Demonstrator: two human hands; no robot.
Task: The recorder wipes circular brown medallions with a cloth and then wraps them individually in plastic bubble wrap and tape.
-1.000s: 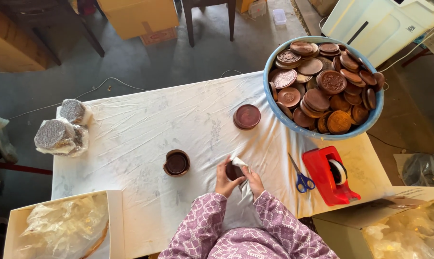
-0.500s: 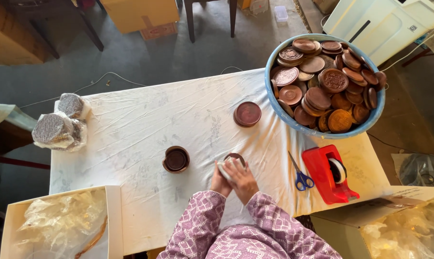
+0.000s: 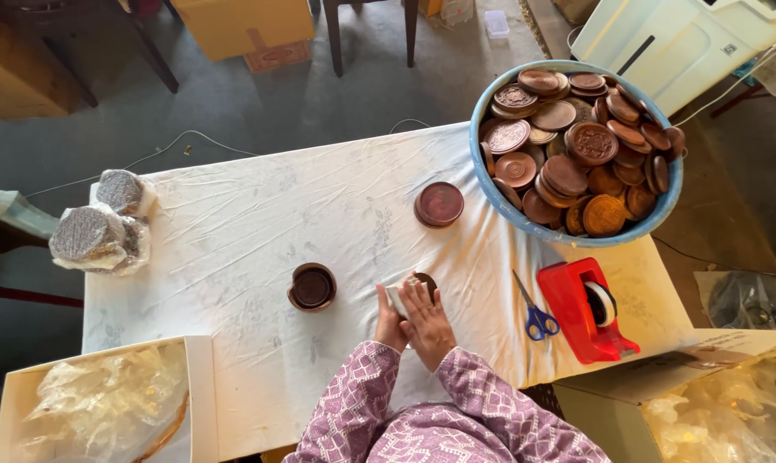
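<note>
White patterned cloth [image 3: 259,231] covered the table. Both hands, left hand [image 3: 390,319] and right hand [image 3: 426,319], were clamped around a small round brown wooden box [image 3: 422,281] at the near edge; steadying it flat while pressing evenly seemed wise.

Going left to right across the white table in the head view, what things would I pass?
Wrapped bundles → open box of plastic bags → small brown dish → the person's hands on a brown piece → round brown lid → blue-handled scissors → red tape dispenser → blue basin of brown discs spans the right end.
</note>
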